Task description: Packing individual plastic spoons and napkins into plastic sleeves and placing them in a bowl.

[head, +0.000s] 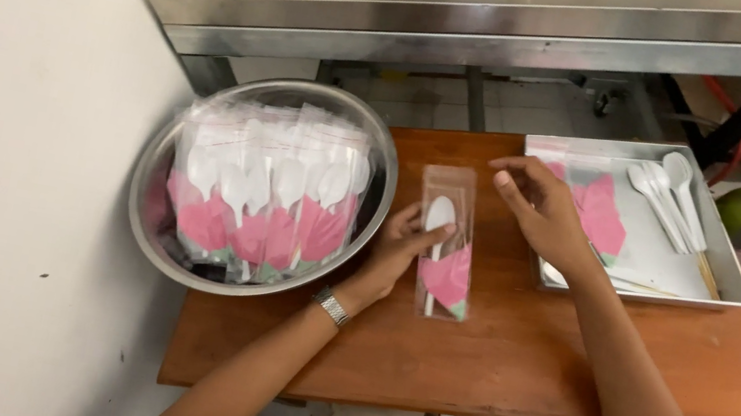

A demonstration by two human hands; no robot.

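Note:
A clear plastic packet lies on the wooden table; it holds a white plastic spoon and a folded pink napkin. My left hand presses on the packet's left side, thumb on the spoon's bowl. A metal watch sits on that wrist. My right hand hovers just right of the packet's top, fingers curled and empty, over the left edge of a metal tray.
A steel bowl at the left is filled with several finished packets. The tray holds loose white spoons, a pink napkin and thin wooden sticks. A stainless counter runs along the back; a white wall stands at the left.

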